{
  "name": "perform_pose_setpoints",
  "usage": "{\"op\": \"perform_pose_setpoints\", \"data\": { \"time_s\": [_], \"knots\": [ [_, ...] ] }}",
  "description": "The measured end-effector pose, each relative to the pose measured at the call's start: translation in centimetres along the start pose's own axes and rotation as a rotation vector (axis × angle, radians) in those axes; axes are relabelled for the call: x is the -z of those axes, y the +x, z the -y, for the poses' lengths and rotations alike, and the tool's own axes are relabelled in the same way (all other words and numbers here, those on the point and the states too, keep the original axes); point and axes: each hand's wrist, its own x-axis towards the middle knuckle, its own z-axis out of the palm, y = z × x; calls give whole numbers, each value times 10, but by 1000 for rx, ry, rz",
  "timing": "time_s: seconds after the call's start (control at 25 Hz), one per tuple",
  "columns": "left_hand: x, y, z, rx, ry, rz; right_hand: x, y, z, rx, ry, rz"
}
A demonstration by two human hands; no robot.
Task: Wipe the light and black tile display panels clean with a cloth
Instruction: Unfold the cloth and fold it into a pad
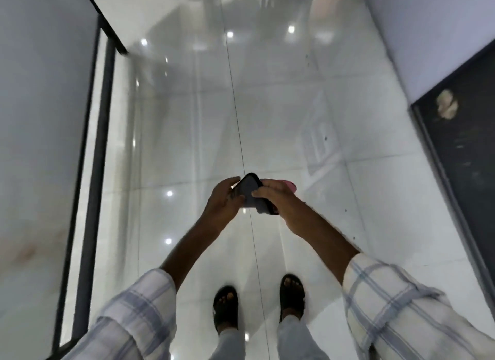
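1. Curled the fingers [231, 183] of the left hand [223, 201] round one edge of a dark smartphone [250, 192]. Wrapped the right hand [280, 198] over the opposite edge, with a pink cloth [290, 185] tucked under that same grip, just below centre towards six o'clock.
2. Judged the wiping not yet begun: kept the cloth well apart from both panels.
3. Called for stowing the smartphone first, then spreading the cloth flat under one palm and working top to bottom in overlapping strokes.
4. Showed the light tile panel [40, 118] at nine o'clock, upright in a black frame [103, 118], with faint reddish marks low down.
5. Showed the black tile panel [466, 158] at three o'clock, carrying a pale blotch [446, 103] near its top and thin scuffs below. Probably needed firmer rubbing there.
6. Mirrored ceiling lights across a glossy pale tiled floor [187, 118] from twelve to six o'clock. Planted dark sandals [225, 306] at six o'clock. Looked slippery if wetted.
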Motion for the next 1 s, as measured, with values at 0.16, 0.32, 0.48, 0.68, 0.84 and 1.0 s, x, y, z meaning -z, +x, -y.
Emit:
{"op": "perform_pose_setpoints", "data": {
  "time_s": [0.16,0.32,0.48,0.68,0.84,1.0],
  "knots": [
    [75,-58,-139,-189,76,75,-28,-101,148,266,-50,98],
    [149,-128,-246,-364,112,40,-67,-188,254,432,-31,83],
    [199,-189,-316,-557,41,-199,-103,-235,335,526,-48,191],
    [228,-228,-355,-692,18,-528,-138,-254,391,490,-21,407],
    [231,-259,-354,-690,97,-666,-141,-264,419,432,-4,575],
    [226,-280,-322,-609,152,-731,-146,-273,441,358,70,728]
  ]
}}
